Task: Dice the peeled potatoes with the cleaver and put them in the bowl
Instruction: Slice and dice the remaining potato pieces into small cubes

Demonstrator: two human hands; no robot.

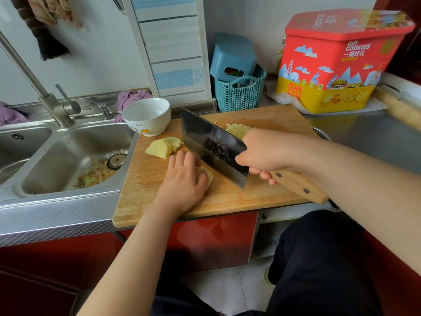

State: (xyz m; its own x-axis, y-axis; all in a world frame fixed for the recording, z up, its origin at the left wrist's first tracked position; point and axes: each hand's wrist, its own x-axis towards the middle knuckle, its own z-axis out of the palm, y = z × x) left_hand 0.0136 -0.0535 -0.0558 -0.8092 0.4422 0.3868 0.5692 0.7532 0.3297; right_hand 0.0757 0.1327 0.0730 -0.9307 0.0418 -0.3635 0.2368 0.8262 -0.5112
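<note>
On the wooden cutting board [227, 199] my left hand [184, 181] lies curled over a stack of potato strips [208, 176], holding it down. My right hand [266, 153] grips the wooden handle of the cleaver [211, 144], whose dark blade stands edge-down right beside my left fingers. Several potato slices [164, 147] lie at the board's far left. A heap of cut potato [238, 130] sits behind the blade, partly hidden by it and my right hand. The white bowl [147, 115] stands at the board's far left corner.
A steel sink [68, 160] with peelings around its drain lies left of the board, a tap [54, 108] behind it. A teal basket [239, 92] and a red and yellow cookie tin [337, 62] stand behind the board. A rolling pin [396, 106] lies far right.
</note>
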